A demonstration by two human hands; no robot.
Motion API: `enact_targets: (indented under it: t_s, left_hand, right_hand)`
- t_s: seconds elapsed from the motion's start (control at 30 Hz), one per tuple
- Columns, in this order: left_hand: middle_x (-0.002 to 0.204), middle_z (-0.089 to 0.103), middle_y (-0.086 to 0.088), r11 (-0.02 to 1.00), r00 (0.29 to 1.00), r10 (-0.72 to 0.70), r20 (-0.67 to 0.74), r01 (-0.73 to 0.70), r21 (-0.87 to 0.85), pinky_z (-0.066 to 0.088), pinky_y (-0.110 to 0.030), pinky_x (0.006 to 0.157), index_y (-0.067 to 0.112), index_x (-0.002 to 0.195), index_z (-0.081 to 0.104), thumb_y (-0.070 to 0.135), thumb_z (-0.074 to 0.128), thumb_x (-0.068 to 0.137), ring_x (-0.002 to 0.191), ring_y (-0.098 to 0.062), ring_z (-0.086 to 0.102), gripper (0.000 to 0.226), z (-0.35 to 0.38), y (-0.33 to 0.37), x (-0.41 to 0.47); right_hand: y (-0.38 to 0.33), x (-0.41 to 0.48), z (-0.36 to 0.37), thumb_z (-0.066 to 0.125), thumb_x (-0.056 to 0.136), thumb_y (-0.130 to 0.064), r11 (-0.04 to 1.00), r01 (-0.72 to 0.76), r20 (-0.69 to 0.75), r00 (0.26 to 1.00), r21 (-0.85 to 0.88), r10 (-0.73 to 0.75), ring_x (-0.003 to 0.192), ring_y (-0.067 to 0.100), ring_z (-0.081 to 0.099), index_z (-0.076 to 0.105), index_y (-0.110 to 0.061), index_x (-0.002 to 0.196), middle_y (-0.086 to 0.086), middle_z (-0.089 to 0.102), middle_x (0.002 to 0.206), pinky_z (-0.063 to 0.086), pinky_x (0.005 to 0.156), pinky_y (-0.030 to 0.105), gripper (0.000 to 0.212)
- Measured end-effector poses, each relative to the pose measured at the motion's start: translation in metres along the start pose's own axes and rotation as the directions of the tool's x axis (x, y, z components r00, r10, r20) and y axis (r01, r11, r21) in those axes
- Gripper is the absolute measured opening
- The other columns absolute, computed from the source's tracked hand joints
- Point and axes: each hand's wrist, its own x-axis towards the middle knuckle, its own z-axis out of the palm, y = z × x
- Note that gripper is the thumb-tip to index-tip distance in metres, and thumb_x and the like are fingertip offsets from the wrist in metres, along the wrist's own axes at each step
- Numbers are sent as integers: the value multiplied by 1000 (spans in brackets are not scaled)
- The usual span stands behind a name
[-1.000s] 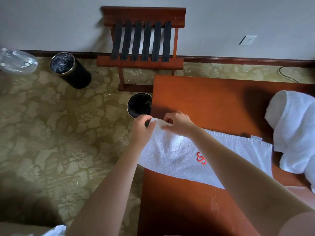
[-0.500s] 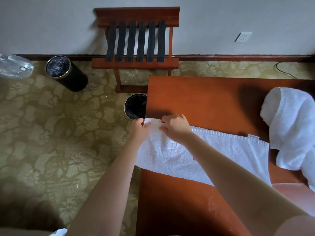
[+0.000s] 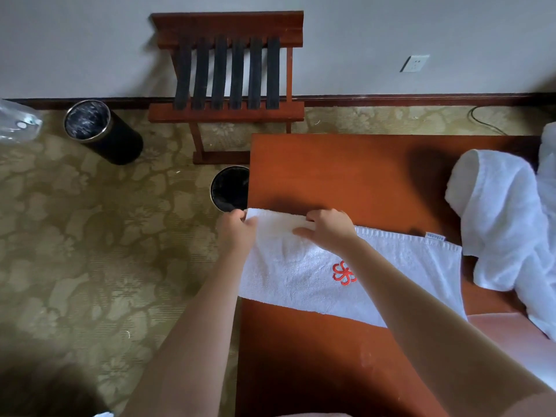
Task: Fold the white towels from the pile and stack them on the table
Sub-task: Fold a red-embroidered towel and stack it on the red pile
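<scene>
A long white towel (image 3: 304, 275) with a red embroidered flower lies folded in a strip across the red-brown table (image 3: 346, 176), its left end hanging slightly over the table's left edge. My left hand (image 3: 236, 231) pinches the towel's far left corner. My right hand (image 3: 329, 228) grips the far edge a little to the right, fingers curled over the cloth. A pile of rumpled white towels (image 3: 505, 221) sits at the table's right side.
A black waste bin (image 3: 230, 188) stands on the patterned carpet right against the table's left edge; another bin (image 3: 100, 130) stands further left. A wooden luggage rack (image 3: 228, 73) stands against the wall. A clear plastic bag (image 3: 16, 121) lies at far left.
Both hands have lowered the towel's left end onto the table and drawn slightly apart along its far edge; my right arm no longer hides the red flower.
</scene>
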Motion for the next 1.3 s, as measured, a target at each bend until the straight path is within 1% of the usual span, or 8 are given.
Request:
enact_targets:
  t_s: [0.23,0.47,0.53,0.63,0.73,0.8,1.17,1.3]
  left_hand:
    - [122,50,-11,986,996,3,-84,12,169,41,-33,69,4,119,53,21,41,98,102,-27,55,30,11,5,-15]
    - [128,48,-17,941,964,75,-255,16,337,43,-42,84,5,116,55,16,53,91,111,-33,46,27,19,11,-24]
    - [120,53,-16,890,902,339,-269,-215,402,43,-42,81,6,104,61,8,62,82,105,-34,49,23,31,21,-39]
    - [110,62,-14,653,696,718,14,-681,332,50,-44,79,4,96,66,1,64,79,99,-34,58,18,70,31,-72]
    - [156,25,-5,632,753,576,319,-657,411,16,-44,117,16,146,36,31,35,100,145,-26,19,48,100,21,-90]
    - [160,-2,1,584,785,517,340,-614,531,-1,-41,118,20,153,8,49,15,99,147,-23,-7,62,107,12,-91]
    - [160,-13,-3,477,800,502,329,-573,667,2,-46,119,19,153,-3,60,2,94,146,-23,-16,72,112,7,-91]
    - [161,-7,-4,492,793,518,320,-583,647,6,-47,119,18,153,1,59,3,95,147,-24,-10,71,112,8,-92]
  right_hand:
    - [60,-34,-18,58,82,-64,994,-93,54,994,-56,96,67,19,45,40,-24,58,-10,44,57,29,67,30,50]
    - [82,-50,-16,59,87,-51,989,-129,-161,980,-65,117,70,30,59,53,-18,79,-5,49,61,33,69,33,35]
    - [82,-51,-10,60,88,-49,993,-109,-228,969,-53,94,72,29,60,58,-15,84,1,61,72,34,71,34,34]
    - [85,-54,-4,62,87,-47,996,-85,-302,950,-24,73,75,30,61,60,-13,84,6,66,79,31,69,34,34]
    - [91,-57,-5,64,85,-47,998,-66,-313,948,-23,55,76,31,62,60,-12,83,7,68,78,32,70,35,35]
    - [100,-61,-9,68,82,-48,998,-61,-309,950,-12,54,76,29,62,59,-13,82,6,67,76,31,71,35,37]
    - [180,-105,-35,84,71,-31,978,-82,-441,898,-189,-10,34,28,46,52,-5,56,8,44,39,30,45,24,44]
    - [180,-99,-27,61,91,-34,956,-197,-444,892,-218,83,70,31,56,59,-6,81,10,60,73,40,63,38,30]
